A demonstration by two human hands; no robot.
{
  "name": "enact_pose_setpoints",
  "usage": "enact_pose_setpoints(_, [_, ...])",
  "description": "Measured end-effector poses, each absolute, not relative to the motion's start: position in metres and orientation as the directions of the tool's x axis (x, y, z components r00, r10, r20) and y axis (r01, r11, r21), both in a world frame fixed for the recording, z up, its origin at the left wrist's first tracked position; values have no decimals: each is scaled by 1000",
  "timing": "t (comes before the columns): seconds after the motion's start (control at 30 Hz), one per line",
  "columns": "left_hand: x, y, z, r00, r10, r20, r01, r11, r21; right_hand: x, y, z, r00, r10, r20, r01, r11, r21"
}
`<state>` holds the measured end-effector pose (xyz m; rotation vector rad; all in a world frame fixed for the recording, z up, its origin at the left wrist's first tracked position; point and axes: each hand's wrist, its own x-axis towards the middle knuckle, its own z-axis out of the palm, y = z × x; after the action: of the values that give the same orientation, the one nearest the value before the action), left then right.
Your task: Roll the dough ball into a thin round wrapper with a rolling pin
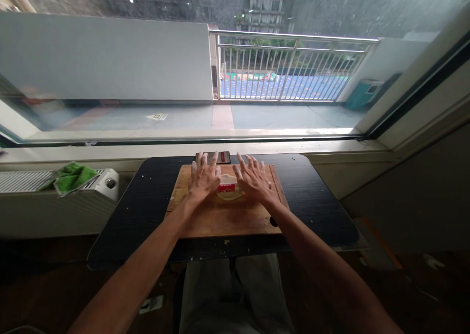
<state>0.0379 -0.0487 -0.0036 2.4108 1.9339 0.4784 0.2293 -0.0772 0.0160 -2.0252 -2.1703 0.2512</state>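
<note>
On the wooden board [223,221] lies a flat, pale round of dough [228,196]. Across it rests a rolling pin with a red label [226,188], seen only between my hands. My left hand [204,176] is over its left end, palm down with fingers stretched forward. Over the right end, my right hand [253,179] lies the same way, fingers spread and a ring on one of them. Neither hand's fingers wrap round the pin. Both palms hide its ends and the dough's side edges. White powder dusts the fingertips.
The board lies on a black table [132,216] with rounded corners. A phone [225,157] lies behind the board, against the window sill [176,150]. A green cloth [75,177] hangs over the radiator [36,206] at the left.
</note>
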Motion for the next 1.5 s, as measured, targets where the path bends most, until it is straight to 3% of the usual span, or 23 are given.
enact_pose_setpoints(0.2, [37, -88, -7, 153, 947, 284, 958, -213, 193, 224, -112, 2, -29, 996, 90, 985, 43, -166])
enact_pose_setpoints(0.33, [39, -92, -3, 149, 952, 266, 960, -204, 191, 224, -112, -2, -36, 992, 119, 981, 58, -186])
enact_pose_setpoints(0.83, [42, -21, -6, 125, 969, 213, 942, -183, 282, 229, -51, 21, -60, 996, -64, 960, 40, -277])
enact_pose_setpoints(1.0, [41, -33, -6, 121, 980, 158, 939, -165, 302, 230, -66, 16, -105, 994, -24, 951, 93, -296])
enact_pose_setpoints(1.27, [39, -82, -6, 148, 969, 199, 948, -196, 249, 220, -110, 8, -72, 994, 81, 981, 85, -174])
enact_pose_setpoints(1.5, [40, -58, -5, 132, 972, 192, 947, -181, 267, 227, -81, 8, -92, 994, 50, 972, 101, -214])
